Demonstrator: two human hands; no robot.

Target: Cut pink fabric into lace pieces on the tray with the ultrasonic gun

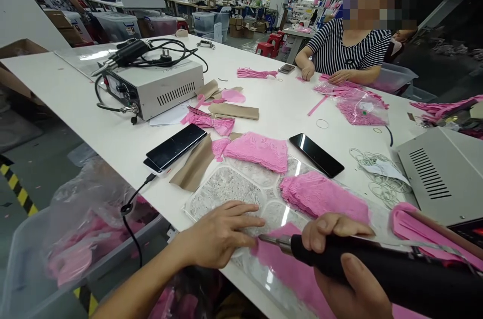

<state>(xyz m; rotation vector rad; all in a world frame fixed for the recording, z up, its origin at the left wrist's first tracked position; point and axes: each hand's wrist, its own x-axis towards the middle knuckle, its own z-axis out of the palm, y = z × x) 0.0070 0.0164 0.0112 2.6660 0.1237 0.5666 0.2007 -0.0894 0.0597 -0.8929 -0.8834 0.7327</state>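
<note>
My right hand [347, 258] is wrapped round a thick black hand tool [381, 268] with a narrow metal tip. The tip points left and lies at the upper left edge of a pink fabric piece [281, 263] on a clear patterned mat [222, 190]. Flat on the mat, my left hand [226, 233] has its fingers stretched out, the fingertips close to the tip and the fabric edge. Just beyond the hands are a stack of pink lace pieces [324, 195] and another pink lace stack [256, 150]. My right hand and the tool hide part of the fabric.
Phones [317, 154] and brown paper strips [234, 110] lie around the mat. A grey box [169, 87] carries a similar corded tool [128, 52]; another grey box [445, 173] stands right. Across the table [264, 95], a person in stripes handles pink pieces. A plastic bin [33, 258] stands lower left.
</note>
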